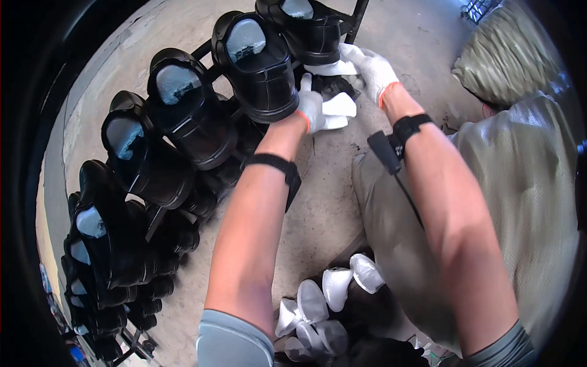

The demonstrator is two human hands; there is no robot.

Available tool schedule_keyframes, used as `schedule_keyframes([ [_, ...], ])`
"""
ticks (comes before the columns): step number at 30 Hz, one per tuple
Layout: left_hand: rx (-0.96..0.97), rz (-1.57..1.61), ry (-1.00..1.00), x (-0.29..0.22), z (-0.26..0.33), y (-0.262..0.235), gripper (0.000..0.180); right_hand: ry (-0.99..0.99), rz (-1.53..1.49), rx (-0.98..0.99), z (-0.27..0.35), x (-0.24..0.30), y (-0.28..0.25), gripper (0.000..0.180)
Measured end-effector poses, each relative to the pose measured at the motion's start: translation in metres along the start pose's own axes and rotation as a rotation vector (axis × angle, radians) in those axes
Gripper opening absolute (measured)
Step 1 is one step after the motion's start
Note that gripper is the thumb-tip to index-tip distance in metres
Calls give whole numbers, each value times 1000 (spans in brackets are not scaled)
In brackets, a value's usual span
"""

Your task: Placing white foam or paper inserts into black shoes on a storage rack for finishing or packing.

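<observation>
Both my hands wear white knit gloves with orange cuffs. My left hand (312, 110) is closed around white moulded shoe inserts (340, 109), below the heel of a black shoe (255, 73). My right hand (373, 70) has its fingers bent against another white insert (333, 68), just under the heel of the farthest black shoe (309, 33). A dark shoe (333, 85) shows partly between my hands, mostly covered. Its opening is hard to make out.
More black shoes (192, 116) stand heel-outward on a dark rack (358, 21), curving down the left. Pale pieces sit inside them. Loose white inserts (336, 287) lie near my body. Large woven sacks (489, 177) bulge at the right, beside the concrete floor (324, 183).
</observation>
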State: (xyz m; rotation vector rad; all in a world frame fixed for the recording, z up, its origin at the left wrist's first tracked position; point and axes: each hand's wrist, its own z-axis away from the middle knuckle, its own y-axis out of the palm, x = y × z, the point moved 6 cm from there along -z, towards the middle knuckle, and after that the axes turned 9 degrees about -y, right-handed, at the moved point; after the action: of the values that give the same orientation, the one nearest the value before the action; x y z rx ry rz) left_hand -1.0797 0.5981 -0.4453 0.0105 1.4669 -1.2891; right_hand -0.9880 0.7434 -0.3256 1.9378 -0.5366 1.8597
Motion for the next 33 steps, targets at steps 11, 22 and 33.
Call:
schedule_keyframes([
  [11, -101, -524, 38, -58, 41, -2, 44, -331, 1198, 558, -69, -27, 48, 30],
  [22, -446, -119, 94, -69, 75, -17, 43, -503, 1286, 443, -125, -61, -7, 30],
  [33, -73, -592, 115, -61, 82, 8, 33, -669, 1267, 257, -115, -123, 56, 34],
])
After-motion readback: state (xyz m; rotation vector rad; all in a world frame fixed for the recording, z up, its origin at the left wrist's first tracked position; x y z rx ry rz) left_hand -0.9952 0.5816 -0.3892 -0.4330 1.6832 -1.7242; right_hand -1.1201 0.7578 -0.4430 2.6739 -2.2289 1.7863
